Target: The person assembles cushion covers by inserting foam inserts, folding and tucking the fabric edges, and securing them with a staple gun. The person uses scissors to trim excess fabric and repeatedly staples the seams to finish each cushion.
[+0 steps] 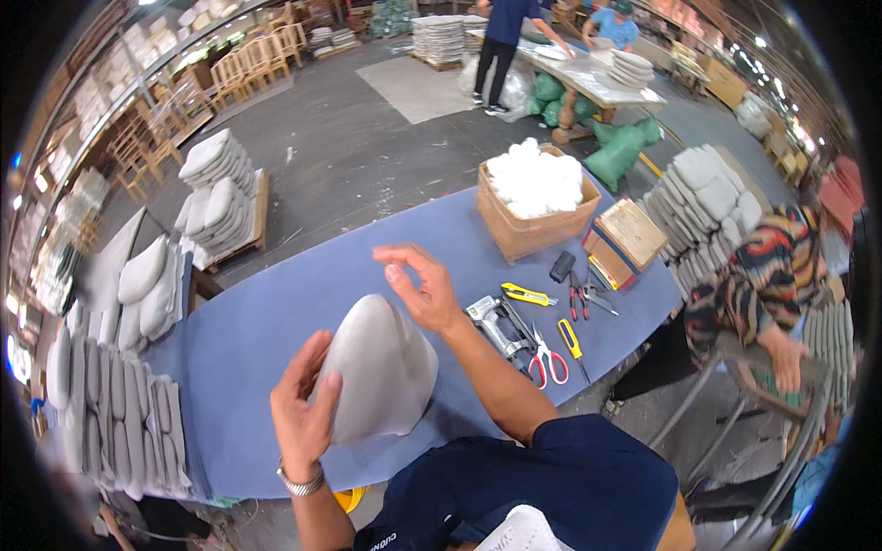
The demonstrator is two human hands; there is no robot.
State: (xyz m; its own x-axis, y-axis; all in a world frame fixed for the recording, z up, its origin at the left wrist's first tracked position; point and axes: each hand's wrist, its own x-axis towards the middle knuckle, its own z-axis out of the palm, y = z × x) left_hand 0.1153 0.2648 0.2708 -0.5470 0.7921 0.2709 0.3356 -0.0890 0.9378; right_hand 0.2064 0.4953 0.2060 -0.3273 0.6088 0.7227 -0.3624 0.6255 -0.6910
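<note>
Grey concrete floor [367, 156], wooden chairs [248, 60], perhaps shelving [110, 64]

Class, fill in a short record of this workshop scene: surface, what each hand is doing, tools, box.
surface: blue table
left hand: holds the grey cushion at its edge
right hand: raised above the cushion, fingers curled, holding nothing that shows
tools: staple gun, red scissors, yellow knife
box: cardboard box of white stuffing

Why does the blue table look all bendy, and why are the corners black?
In the head view, the fisheye lens curves the blue table toward the rim and leaves black corners; the left hand and grey cushion look sharp; ceiling lights glare at the top right.
</note>
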